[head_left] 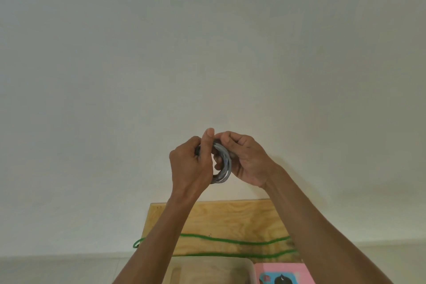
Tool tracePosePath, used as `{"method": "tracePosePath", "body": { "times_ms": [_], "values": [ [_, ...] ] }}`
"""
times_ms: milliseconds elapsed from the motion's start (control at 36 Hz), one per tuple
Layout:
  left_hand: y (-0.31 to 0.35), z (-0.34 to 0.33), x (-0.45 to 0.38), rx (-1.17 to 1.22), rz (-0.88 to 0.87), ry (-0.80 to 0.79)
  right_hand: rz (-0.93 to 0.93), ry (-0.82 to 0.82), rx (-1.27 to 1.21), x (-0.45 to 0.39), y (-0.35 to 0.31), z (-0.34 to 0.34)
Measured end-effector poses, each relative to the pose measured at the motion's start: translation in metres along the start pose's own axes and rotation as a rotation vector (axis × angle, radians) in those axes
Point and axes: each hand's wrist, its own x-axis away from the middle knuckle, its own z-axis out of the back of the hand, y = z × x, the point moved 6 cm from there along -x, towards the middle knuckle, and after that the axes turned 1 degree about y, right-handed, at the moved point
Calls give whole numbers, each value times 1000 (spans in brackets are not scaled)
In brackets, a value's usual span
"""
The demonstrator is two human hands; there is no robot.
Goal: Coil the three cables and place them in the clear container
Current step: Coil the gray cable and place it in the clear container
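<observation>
Grey cable (223,163), wound into a small round coil of several smooth, slightly glossy turns, is held up in front of a plain pale wall, well above the table (230,217). The coil is gripped on its left side by the left hand (191,163), whose fingers are curled round the turns while the thumb is stretched upward along them. On the coil's right side it is pinched by the right hand (246,159), with the fingers bent over the top of the loops and the thumb tucked into the opening. Both hands are thus closed on the same coil, pressed near each other.

Below, a table of light plywood with a visible wavy grain is seen. A green cable (230,241), with a fuzzy or braided look, is laid uncoiled across it in two long wavy runs; at the left a loop of it is hung past the table's edge. Nearer the camera, the rounded rim of a pale, translucent container (230,260) is partly shown between the forearms. Just beside it on the right lies a pink flat item (288,270) with blue and black printed shapes; no writing on it can be read.
</observation>
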Motion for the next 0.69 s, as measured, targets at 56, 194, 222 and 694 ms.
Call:
{"method": "tracePosePath", "body": {
  "times_ms": [56, 194, 222, 694],
  "values": [
    [3, -1, 0, 12, 10, -15, 2, -16, -2, -1, 3, 6],
    [7, -7, 4, 52, 24, -62, 102, 111, 239, -5, 1, 17],
    [8, -8, 5, 53, 24, -60, 135, 142, 282, -4, -1, 18],
    [-3, -3, -3, -144, 10, 25, -2, 266, 158, 2, 18, 13]
  ]
}}
